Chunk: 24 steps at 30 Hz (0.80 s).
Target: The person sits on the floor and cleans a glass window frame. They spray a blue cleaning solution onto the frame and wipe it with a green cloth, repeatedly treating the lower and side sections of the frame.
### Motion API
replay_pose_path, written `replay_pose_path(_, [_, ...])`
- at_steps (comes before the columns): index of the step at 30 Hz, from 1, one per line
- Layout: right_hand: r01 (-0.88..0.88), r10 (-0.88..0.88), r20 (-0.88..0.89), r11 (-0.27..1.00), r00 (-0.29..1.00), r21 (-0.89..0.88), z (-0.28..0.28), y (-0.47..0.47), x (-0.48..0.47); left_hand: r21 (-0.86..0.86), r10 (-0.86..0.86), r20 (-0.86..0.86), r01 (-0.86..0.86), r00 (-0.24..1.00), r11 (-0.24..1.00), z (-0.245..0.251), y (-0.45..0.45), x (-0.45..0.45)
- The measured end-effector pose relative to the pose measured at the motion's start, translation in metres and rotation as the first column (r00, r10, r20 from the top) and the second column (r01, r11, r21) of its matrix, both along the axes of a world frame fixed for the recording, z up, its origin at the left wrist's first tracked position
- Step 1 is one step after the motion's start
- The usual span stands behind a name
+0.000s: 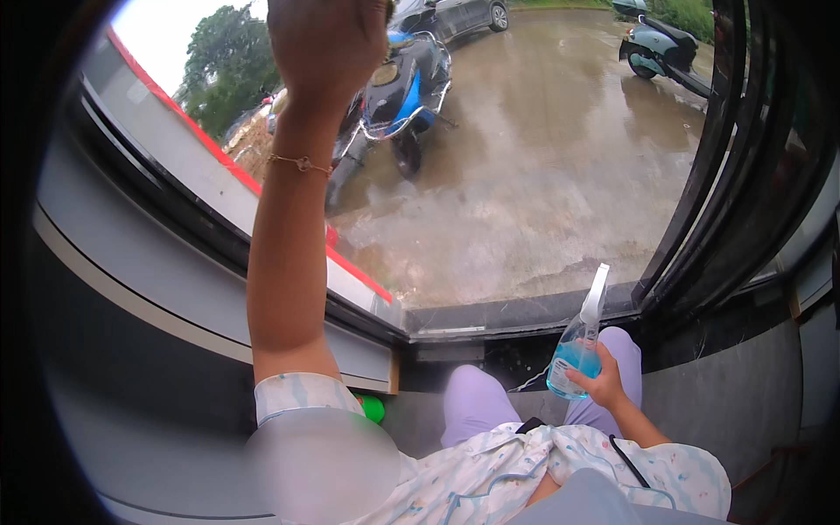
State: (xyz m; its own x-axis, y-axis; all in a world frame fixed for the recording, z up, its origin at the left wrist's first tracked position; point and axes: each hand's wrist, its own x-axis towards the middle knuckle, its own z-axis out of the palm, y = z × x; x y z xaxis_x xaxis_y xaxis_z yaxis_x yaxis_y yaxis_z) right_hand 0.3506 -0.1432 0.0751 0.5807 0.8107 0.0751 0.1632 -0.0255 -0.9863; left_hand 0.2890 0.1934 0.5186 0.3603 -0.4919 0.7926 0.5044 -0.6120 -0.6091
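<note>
My left arm stretches up in front of a glass pane with a black frame [203, 230]. At the top edge of the picture, my left hand [328, 49] shows its back, and its fingers are cut off from view. A sliver of something yellowish shows at its right side, too little to name. Low on the right, my right hand [605, 380] grips a clear spray bottle [579, 354] by its body, just above my right knee. Blue liquid partly fills the bottle. Its white trigger head [594, 295] points up, and a label with writing faces the camera.
A dark sill [512, 308] runs along the bottom of the glass. Black door frames [712, 170] stand at the right. A green container [371, 408] lies on the floor beside the left panel. Outside are a blue-and-black motor scooter [400, 92], a pale scooter [659, 46] and a dark car [459, 16].
</note>
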Motion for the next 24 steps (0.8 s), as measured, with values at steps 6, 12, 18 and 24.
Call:
replay_pose_path(6, [-0.026, 0.024, 0.036, 0.997, 0.999, 0.073, 0.013, 0.006, 0.004, 0.1, 0.006, -0.46, 0.045, 0.888, 0.994, -0.169, -0.073, 0.057])
replay_pose_path(12, [0.034, -0.027, -0.096, 0.997, 0.995, 0.068, 0.008, -0.012, -0.003, 0.002, 0.001, -0.243, 0.0, 0.97, 1.0, -0.053, -0.048, 0.031])
replay_pose_path(18, [0.078, -0.073, -0.088, 0.995, 0.993, 0.054, -0.007, -0.014, 0.006, 0.293, -0.051, 0.171, -0.001, 0.984, 0.956, 0.054, -0.043, 0.062])
replay_pose_path(24, [0.068, -0.066, -0.027, 0.994, 0.997, 0.08, 0.013, -0.002, 0.006, -0.014, -0.134, -0.333, 0.137, 0.933, 0.99, -0.123, -0.103, 0.112])
